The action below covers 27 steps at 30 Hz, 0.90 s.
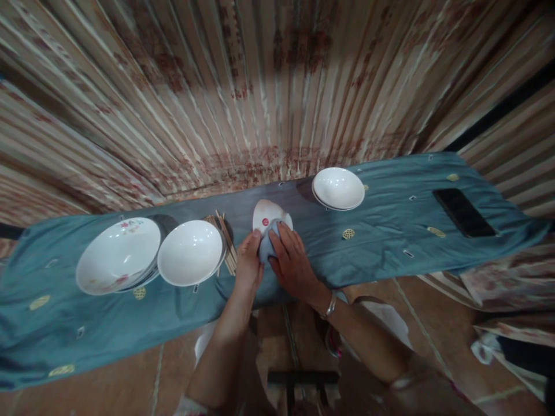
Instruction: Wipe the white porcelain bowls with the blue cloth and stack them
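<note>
A white bowl with a red mark is held over the middle of the table, tilted so that part of its side shows. My left hand is closed on its near left edge. With my right hand I press a bunched grey-blue cloth against the bowl; the fingers are curled over the cloth. The lower part of the bowl is hidden behind the cloth and both hands. Just left of my left hand lie several wooden chopsticks.
Left of the chopsticks stand a stack of white bowls and a stack of larger flowered bowls. More stacked bowls stand behind on the right. A black phone lies at the right on the teal tablecloth. A pleated curtain hangs behind.
</note>
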Available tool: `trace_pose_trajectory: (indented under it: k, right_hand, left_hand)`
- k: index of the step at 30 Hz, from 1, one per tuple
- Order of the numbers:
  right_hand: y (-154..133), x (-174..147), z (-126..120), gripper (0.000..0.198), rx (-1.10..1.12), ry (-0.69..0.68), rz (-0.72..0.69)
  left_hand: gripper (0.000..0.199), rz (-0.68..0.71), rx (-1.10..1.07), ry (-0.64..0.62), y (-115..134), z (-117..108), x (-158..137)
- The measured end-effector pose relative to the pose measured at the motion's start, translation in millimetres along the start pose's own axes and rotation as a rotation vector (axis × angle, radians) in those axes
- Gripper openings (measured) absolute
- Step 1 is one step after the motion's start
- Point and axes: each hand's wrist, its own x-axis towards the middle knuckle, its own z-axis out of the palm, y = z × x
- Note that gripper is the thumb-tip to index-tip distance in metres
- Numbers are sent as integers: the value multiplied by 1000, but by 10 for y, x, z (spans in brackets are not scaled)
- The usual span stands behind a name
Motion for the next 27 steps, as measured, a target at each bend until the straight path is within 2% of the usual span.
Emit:
trace_pose_trajectory:
  k: [5, 11, 23, 27]
  right_hand:
    - [84, 60, -56, 54, 53, 4, 73]
    - [241, 138, -90, 52, 185, 91, 196]
    - [411, 281, -118, 47, 634, 166, 560]
    - [501, 274, -57, 46, 677, 141, 708]
  left_hand:
    - [25, -13, 2, -12, -11, 18, -17]
    - [30, -5, 67, -86, -33, 37, -47]
    - [44, -11, 125, -68, -47, 29, -34]
    - [48, -12, 108, -42, -31, 28, -31]
